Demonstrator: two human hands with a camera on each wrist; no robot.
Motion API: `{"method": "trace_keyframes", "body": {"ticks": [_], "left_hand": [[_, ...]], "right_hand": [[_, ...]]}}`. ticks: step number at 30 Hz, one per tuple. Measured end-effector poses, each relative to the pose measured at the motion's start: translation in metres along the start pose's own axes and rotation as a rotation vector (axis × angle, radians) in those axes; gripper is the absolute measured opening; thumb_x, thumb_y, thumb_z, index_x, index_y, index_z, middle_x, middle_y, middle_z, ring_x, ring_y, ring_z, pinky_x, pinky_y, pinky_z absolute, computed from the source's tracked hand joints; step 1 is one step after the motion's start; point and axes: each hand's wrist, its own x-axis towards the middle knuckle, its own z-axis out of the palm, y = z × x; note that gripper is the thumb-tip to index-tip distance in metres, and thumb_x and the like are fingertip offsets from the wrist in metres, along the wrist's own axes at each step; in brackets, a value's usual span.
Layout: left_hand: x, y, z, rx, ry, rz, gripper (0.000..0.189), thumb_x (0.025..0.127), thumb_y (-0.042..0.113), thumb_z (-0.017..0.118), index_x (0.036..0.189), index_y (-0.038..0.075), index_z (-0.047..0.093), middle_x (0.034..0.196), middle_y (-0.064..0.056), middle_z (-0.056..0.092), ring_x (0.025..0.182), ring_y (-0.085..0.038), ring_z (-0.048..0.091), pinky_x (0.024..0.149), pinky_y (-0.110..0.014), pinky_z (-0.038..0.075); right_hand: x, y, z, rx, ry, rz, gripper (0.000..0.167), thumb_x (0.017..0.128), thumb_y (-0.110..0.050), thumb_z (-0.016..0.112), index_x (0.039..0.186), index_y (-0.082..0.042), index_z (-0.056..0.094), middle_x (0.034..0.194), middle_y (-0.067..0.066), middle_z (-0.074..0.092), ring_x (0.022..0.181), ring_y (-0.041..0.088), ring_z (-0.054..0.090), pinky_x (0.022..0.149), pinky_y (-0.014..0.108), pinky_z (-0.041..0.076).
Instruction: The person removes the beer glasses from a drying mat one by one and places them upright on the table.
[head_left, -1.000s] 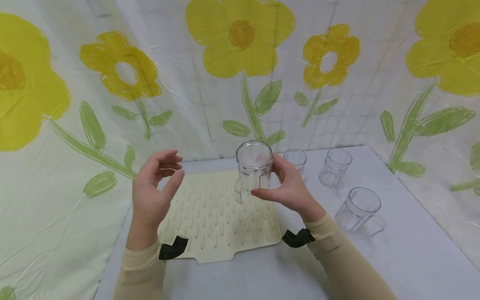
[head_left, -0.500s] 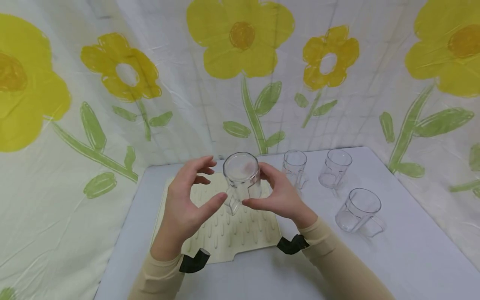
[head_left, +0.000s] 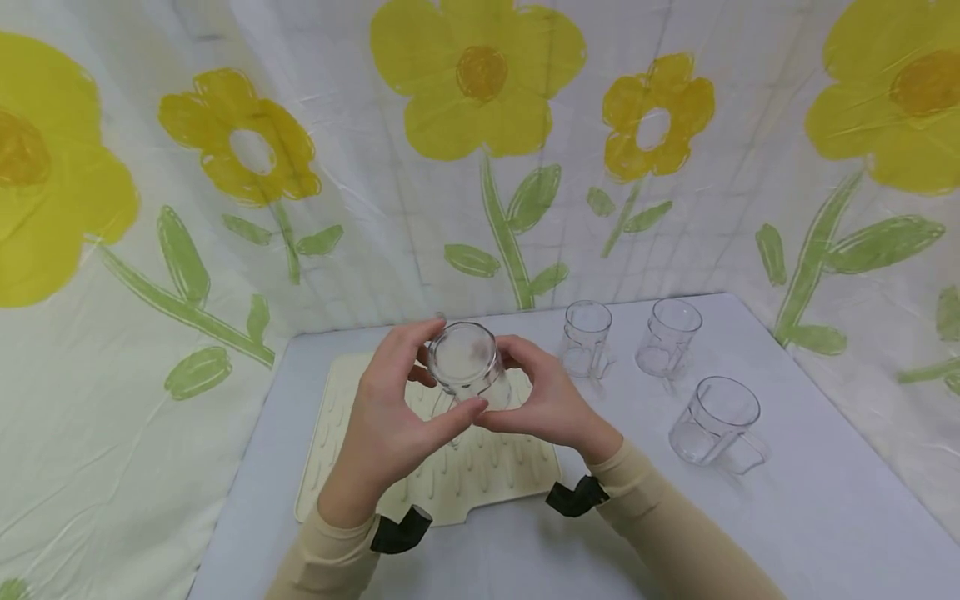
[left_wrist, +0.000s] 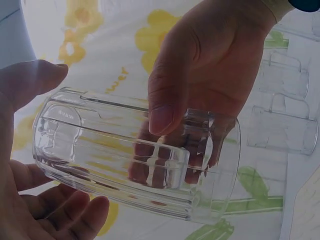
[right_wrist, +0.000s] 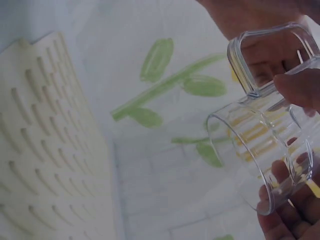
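Observation:
A clear glass mug [head_left: 465,358] is held base up and tilted above the mat. My right hand [head_left: 551,400] grips its side, with the thumb on one face and the fingers round the other. Around the base end curves my left hand [head_left: 390,421]; in the left wrist view a gap shows between its thumb [left_wrist: 47,77] and the mug [left_wrist: 115,145], and its fingers lie just below the glass. The handle [right_wrist: 240,62] and open rim show in the right wrist view.
Beneath the hands lies a cream draining mat [head_left: 517,471] with raised ridges, on a white table [head_left: 810,500]. Three more clear mugs stand upright at the right: a back one [head_left: 587,333], another beside it [head_left: 667,337] and a nearer one [head_left: 712,421]. A flower-printed curtain hangs behind.
My left hand has come in from the left to the mug. The right hand has carried the mug left and lower, tipping its base more toward the head camera.

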Motion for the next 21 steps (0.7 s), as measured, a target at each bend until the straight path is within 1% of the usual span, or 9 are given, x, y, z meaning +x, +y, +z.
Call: {"method": "trace_keyframes", "body": {"ticks": [4,10,14,17,21], "left_hand": [[0.0003,-0.0004,0.0032,0.028,0.020,-0.003,0.084,0.082,0.032,0.101,0.155,0.017,0.061,0.145,0.004,0.065,0.110,-0.013,0.062,0.083,-0.031,0.063],[0.0015,0.0005,0.0049,0.054,0.044,0.000,0.080,0.082,0.027,0.100,0.152,0.013,0.064,0.140,-0.001,0.068,0.107,-0.014,0.063,0.079,-0.030,0.063],[0.0015,0.0003,0.0056,0.049,0.052,0.000,0.078,0.081,0.025,0.100,0.150,0.014,0.065,0.137,-0.002,0.069,0.107,-0.016,0.064,0.078,-0.029,0.063],[0.0015,0.0002,0.0056,0.039,0.056,-0.001,0.078,0.081,0.024,0.100,0.150,0.014,0.065,0.135,-0.003,0.070,0.107,-0.017,0.064,0.077,-0.029,0.063],[0.0012,0.0009,0.0044,0.039,0.053,-0.013,0.077,0.081,0.024,0.100,0.149,0.014,0.066,0.132,-0.002,0.069,0.108,-0.016,0.063,0.078,-0.026,0.063]], "right_hand": [[0.0011,0.0002,-0.0005,-0.001,-0.017,-0.017,0.074,0.080,-0.017,0.101,0.145,-0.027,0.067,0.131,-0.007,0.073,0.119,0.017,0.069,0.110,0.039,0.056],[0.0015,-0.0009,-0.0022,-0.005,-0.030,-0.024,0.074,0.080,-0.017,0.102,0.145,-0.027,0.067,0.132,-0.007,0.072,0.120,0.017,0.067,0.109,0.039,0.055],[0.0010,-0.0023,-0.0030,-0.016,-0.033,-0.020,0.074,0.080,-0.018,0.102,0.145,-0.027,0.067,0.131,-0.007,0.072,0.118,0.017,0.066,0.107,0.039,0.055],[0.0005,-0.0035,-0.0033,-0.016,-0.037,-0.014,0.074,0.080,-0.019,0.102,0.145,-0.027,0.067,0.132,-0.007,0.072,0.119,0.018,0.066,0.108,0.039,0.054],[0.0000,-0.0036,-0.0039,-0.013,-0.042,-0.008,0.073,0.082,-0.020,0.101,0.146,-0.026,0.067,0.134,-0.007,0.072,0.122,0.018,0.065,0.110,0.040,0.053]]}}
